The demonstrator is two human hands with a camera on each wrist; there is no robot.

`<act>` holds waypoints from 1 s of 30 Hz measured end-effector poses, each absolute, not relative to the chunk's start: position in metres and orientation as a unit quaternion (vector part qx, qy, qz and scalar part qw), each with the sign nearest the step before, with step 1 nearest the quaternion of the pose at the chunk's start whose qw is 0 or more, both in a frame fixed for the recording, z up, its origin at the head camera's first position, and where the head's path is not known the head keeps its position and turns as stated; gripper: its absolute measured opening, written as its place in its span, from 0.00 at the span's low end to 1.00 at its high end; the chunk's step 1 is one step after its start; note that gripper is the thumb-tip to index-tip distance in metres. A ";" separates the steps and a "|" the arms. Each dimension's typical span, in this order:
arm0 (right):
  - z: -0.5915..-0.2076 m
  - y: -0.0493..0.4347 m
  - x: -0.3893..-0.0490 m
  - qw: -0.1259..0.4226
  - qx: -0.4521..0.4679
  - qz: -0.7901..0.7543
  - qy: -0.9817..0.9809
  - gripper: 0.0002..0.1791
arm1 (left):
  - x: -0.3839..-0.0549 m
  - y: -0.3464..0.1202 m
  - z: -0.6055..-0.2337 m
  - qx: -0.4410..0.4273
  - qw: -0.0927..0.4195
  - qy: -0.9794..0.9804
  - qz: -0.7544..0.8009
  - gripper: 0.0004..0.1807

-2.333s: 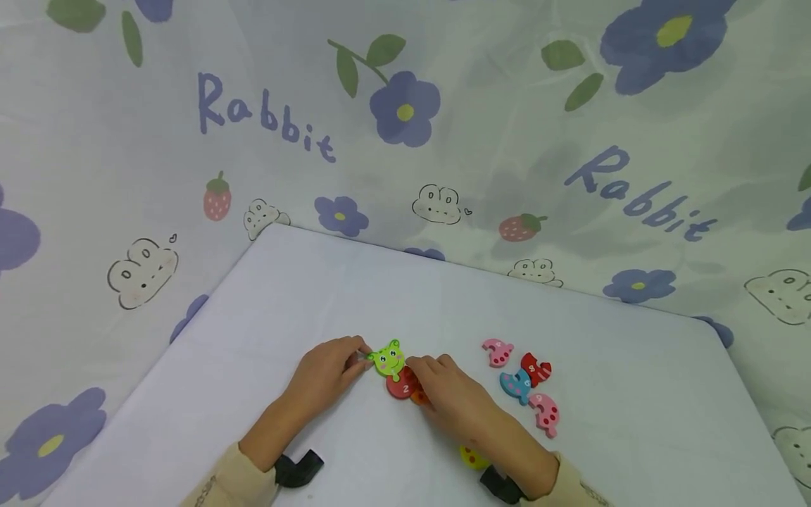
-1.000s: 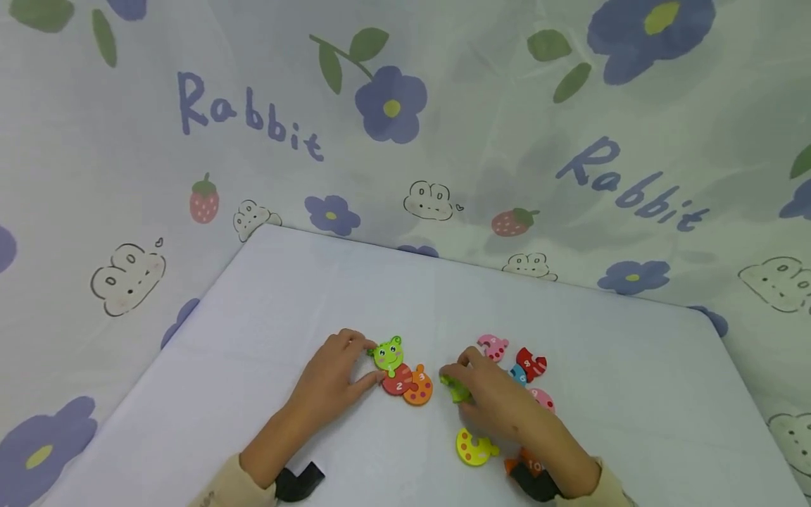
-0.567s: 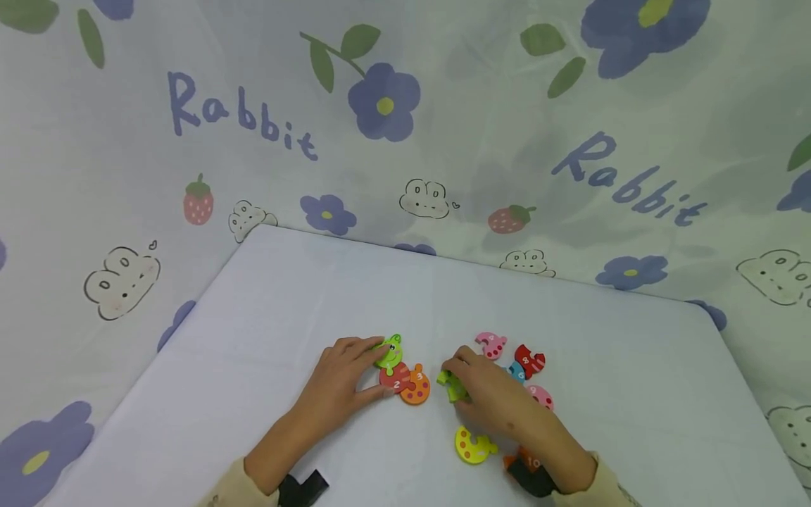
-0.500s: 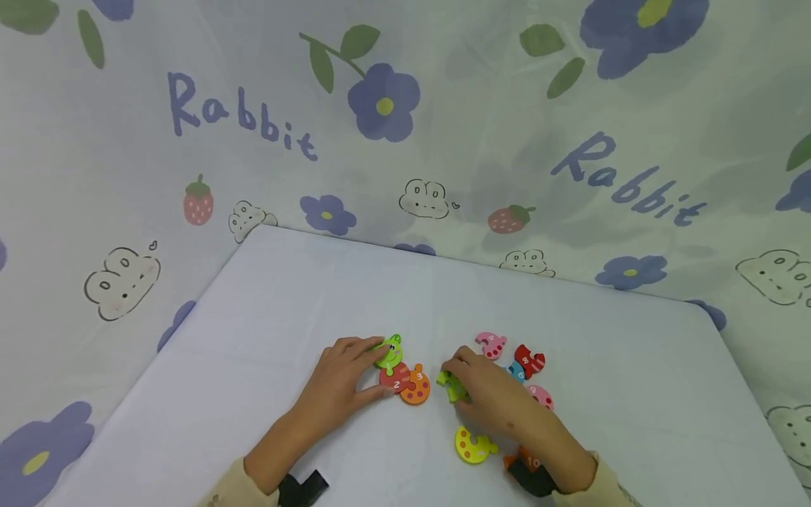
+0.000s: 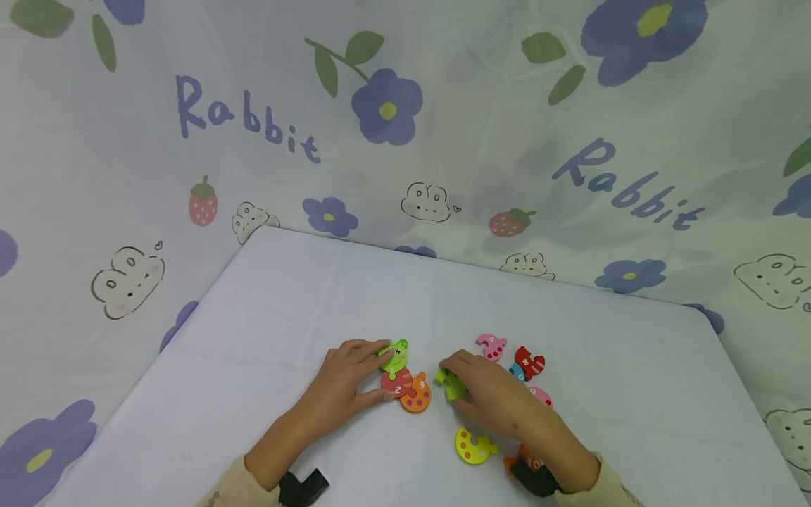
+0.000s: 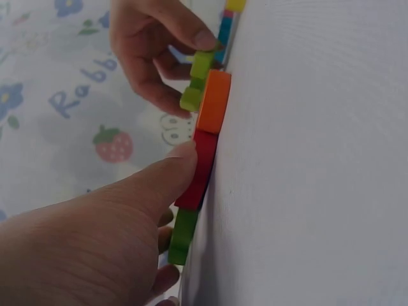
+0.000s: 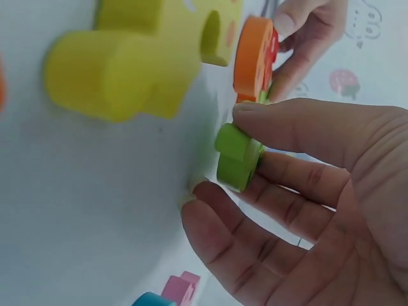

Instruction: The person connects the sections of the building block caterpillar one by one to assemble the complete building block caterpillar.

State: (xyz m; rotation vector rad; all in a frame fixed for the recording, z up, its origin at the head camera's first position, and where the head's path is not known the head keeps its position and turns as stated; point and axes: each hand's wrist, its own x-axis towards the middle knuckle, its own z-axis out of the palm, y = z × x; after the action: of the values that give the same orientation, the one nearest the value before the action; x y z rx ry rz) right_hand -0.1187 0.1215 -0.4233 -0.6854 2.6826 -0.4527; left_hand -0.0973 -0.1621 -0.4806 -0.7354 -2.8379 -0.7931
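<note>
A row of joined wooden caterpillar puzzle pieces lies flat on the white table: a green smiling head (image 5: 398, 358), a red piece numbered 2 (image 5: 396, 384) and a spotted orange piece numbered 3 (image 5: 416, 397). My left hand (image 5: 345, 377) holds this row from the left, thumb against the red piece (image 6: 203, 167) and fingers at the head. Just right of the orange piece, my right hand (image 5: 497, 398) pinches a green puzzle piece (image 7: 237, 158) between thumb and fingers. In the head view its fingers hide part of that piece.
Right of and below my right hand lie several loose pieces: spotted yellow (image 5: 474, 447), pink (image 5: 491, 347), red numbered 8 (image 5: 529, 363), partly hidden blue (image 5: 517, 372), pink numbered 9 (image 5: 541, 396) and orange numbered 10 (image 5: 529, 459). A patterned cloth (image 5: 355, 162) hangs behind the table.
My right hand has left the orange piece and taken up the green piece to its right. My left thumb has moved from the head down to the red piece, with fingers further over the head.
</note>
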 end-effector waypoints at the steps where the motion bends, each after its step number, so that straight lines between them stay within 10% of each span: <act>1: -0.423 0.121 -0.119 0.166 -0.244 -0.160 0.942 0.33 | -0.097 -0.163 -0.481 -0.244 0.051 -0.932 -0.263 0.39; 30: -0.423 0.100 -0.134 0.149 -0.357 -0.127 0.913 0.27 | -0.099 -0.169 -0.481 -0.265 0.011 -0.922 -0.282 0.38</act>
State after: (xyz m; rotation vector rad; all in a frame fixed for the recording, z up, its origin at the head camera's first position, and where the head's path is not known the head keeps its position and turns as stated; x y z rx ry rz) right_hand -0.1345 0.1001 -0.4225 -1.0277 2.6251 -0.3662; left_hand -0.0988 -0.1687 -0.4810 -0.8266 -2.8761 -0.8795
